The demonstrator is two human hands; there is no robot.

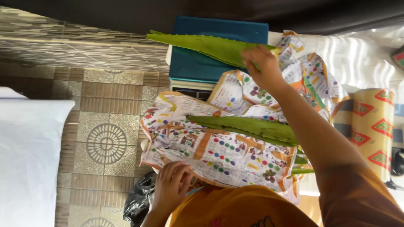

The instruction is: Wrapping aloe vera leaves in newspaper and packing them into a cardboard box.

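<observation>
I had my right hand [263,63] up at the far side of the work, fingers closed on the thick end of a long green leaf [202,45] with small teeth along its edges. That leaf lay across a dark blue board [189,67], its tip pointing left, past the board's corner. How tightly the fingers gripped I could not tell, since the back of the hand faced the camera.

My left hand [170,185] was low and close to my body, fingers curled loosely over the near edge of the paper [198,147], a crumpled printed sheet covered in coloured dots and orange bands. The hand touched the paper; whether it pinched the edge or only pressed on it was not clear.

A second leaf [248,128] lay on the paper between my two hands, tip to the left, its wide end running under my right forearm. Two more green stubs [301,164] showed just below that forearm, at the paper's right edge.

To the right stood a roll [372,130] of tan film with red diamond marks. A black bag [139,201] sat beside my left wrist on the patterned tile floor [105,126]. A white cloth [29,155] filled the left edge.
</observation>
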